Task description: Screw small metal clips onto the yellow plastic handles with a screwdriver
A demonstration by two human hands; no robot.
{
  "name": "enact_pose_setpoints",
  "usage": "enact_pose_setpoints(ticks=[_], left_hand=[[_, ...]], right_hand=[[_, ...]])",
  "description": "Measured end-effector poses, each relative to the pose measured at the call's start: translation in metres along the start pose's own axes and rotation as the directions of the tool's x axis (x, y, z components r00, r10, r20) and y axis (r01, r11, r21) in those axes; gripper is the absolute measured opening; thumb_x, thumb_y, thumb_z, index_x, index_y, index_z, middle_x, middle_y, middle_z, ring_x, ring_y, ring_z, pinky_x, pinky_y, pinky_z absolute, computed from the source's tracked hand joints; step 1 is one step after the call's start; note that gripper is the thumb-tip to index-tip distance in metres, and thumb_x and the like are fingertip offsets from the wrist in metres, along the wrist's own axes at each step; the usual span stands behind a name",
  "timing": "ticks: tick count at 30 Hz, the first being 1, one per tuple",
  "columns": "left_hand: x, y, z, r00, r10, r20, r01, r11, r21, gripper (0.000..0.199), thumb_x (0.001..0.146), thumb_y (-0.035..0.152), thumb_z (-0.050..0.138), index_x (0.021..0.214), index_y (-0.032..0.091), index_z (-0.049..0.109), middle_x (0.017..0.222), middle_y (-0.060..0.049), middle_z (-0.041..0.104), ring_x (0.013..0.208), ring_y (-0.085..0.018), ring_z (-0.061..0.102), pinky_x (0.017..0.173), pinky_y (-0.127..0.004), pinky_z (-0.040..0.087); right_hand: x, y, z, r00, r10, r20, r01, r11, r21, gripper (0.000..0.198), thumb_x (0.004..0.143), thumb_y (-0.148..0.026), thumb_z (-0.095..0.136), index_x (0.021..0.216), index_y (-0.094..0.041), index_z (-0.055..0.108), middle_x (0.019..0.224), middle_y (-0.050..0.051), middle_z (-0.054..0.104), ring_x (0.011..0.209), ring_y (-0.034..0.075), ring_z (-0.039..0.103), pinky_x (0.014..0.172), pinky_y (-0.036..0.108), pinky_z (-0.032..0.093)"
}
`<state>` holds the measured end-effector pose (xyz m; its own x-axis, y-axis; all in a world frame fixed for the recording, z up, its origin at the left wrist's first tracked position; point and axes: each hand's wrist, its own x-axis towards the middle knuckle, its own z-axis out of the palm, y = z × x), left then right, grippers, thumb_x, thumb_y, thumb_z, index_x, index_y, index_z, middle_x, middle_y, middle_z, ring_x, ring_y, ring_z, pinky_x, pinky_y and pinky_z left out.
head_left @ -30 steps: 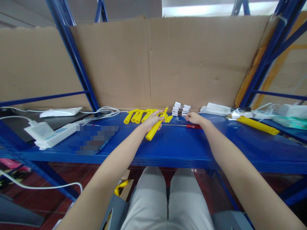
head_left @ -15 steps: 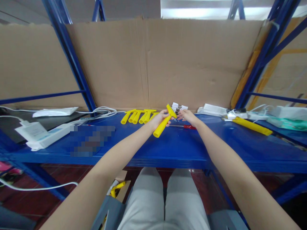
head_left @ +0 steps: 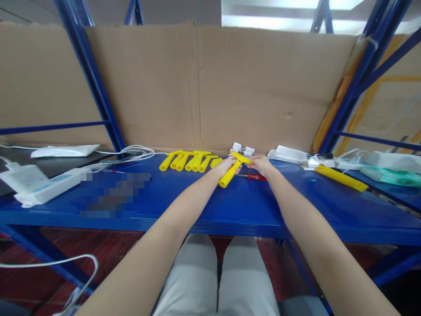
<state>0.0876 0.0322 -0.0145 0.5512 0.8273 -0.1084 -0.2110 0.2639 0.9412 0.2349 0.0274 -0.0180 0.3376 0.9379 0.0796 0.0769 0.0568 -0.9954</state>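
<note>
Left hand [head_left: 226,166] is closed around a yellow T-shaped piece [head_left: 227,176], wrapped near where handle meets crossbar. Tube end points down toward the person, crossbar away; probably held so to keep the crossbar steady and exposed to the other side. Right hand [head_left: 261,164] has its fingertips at the crossbar's right end, apparently touching. Can't tell whether that grip pinches the piece, or some small part, or just rests there; fingers too small and bunched from here.

The piece sits up over the desk [head_left: 237,208], between the hands, about mid-desk. Red-handled screwdriver [head_left: 256,177] lies just under the right hand, presumably parked there for easy reach; its shaft runs left behind the held piece, tip hidden. White pieces [head_left: 244,149] stand behind the hands, lower part blocked.

Left of the left hand: row of similar yellow pieces [head_left: 187,161], tube ends facing the person, likely lined up to save room. A yellow bit [head_left: 216,162] beside the wrist is mostly covered, shape unclear.

Farther out, a long yellow piece [head_left: 342,177] lies right, near white packets. Power strip [head_left: 59,184] left, with a pixelated patch [head_left: 115,194] next to it; whatever's under that is unreadable.
</note>
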Motion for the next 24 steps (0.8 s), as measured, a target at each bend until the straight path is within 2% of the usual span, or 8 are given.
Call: enact_pose_setpoints(ticks=[7, 11, 17, 22, 24], left_hand=[[0.005, 0.001, -0.008, 0.995, -0.102, -0.024, 0.102, 0.995, -0.004, 0.028, 0.093, 0.024, 0.03, 0.096, 0.008, 0.053, 0.057, -0.004, 0.053, 0.037, -0.01, 0.043, 0.035, -0.019, 0.038], [0.009, -0.003, -0.012, 0.994, -0.098, -0.042, 0.098, 0.995, 0.002, 0.025, 0.091, 0.019, 0.033, 0.1, 0.007, 0.053, 0.056, -0.003, 0.052, 0.037, -0.009, 0.043, 0.035, -0.018, 0.037], [0.011, -0.004, -0.012, 0.991, -0.128, -0.03, 0.128, 0.992, -0.01, 0.023, 0.091, 0.018, 0.034, 0.1, 0.007, 0.053, 0.055, -0.002, 0.051, 0.04, -0.01, 0.047, 0.036, -0.018, 0.038], [0.008, -0.002, -0.01, 0.986, -0.156, -0.064, 0.159, 0.986, 0.041, 0.027, 0.092, 0.018, 0.033, 0.106, 0.005, 0.051, 0.056, -0.003, 0.052, 0.041, -0.01, 0.048, 0.038, -0.018, 0.04], [0.006, -0.002, -0.009, 0.994, -0.104, -0.039, 0.106, 0.993, 0.045, 0.027, 0.092, 0.017, 0.032, 0.107, 0.004, 0.05, 0.056, -0.003, 0.052, 0.04, -0.01, 0.047, 0.038, -0.019, 0.039]], right_hand=[[0.005, 0.003, 0.009, 0.999, 0.011, -0.053, -0.014, 0.999, -0.047, 0.013, 0.076, 0.002, 0.053, 0.074, -0.009, 0.058, 0.055, -0.001, 0.053, 0.048, 0.009, 0.056, 0.053, 0.021, 0.056], [0.009, 0.005, 0.011, 0.997, 0.011, -0.079, -0.017, 0.997, -0.079, 0.015, 0.073, 0.004, 0.056, 0.08, -0.008, 0.061, 0.055, -0.002, 0.052, 0.048, 0.01, 0.057, 0.052, 0.023, 0.056], [0.01, 0.005, 0.009, 0.998, 0.016, -0.067, -0.023, 0.994, -0.105, 0.016, 0.067, 0.004, 0.063, 0.08, -0.006, 0.063, 0.058, 0.0, 0.057, 0.05, 0.012, 0.059, 0.053, 0.025, 0.056], [0.005, 0.002, 0.009, 0.997, 0.024, -0.071, -0.034, 0.99, -0.139, 0.017, 0.07, 0.005, 0.058, 0.083, -0.005, 0.062, 0.055, -0.002, 0.053, 0.047, 0.011, 0.056, 0.05, 0.024, 0.055], [0.002, 0.0, 0.01, 0.997, 0.012, -0.07, -0.023, 0.988, -0.155, 0.017, 0.072, 0.005, 0.055, 0.085, -0.005, 0.061, 0.055, -0.002, 0.053, 0.047, 0.01, 0.056, 0.051, 0.023, 0.055]])
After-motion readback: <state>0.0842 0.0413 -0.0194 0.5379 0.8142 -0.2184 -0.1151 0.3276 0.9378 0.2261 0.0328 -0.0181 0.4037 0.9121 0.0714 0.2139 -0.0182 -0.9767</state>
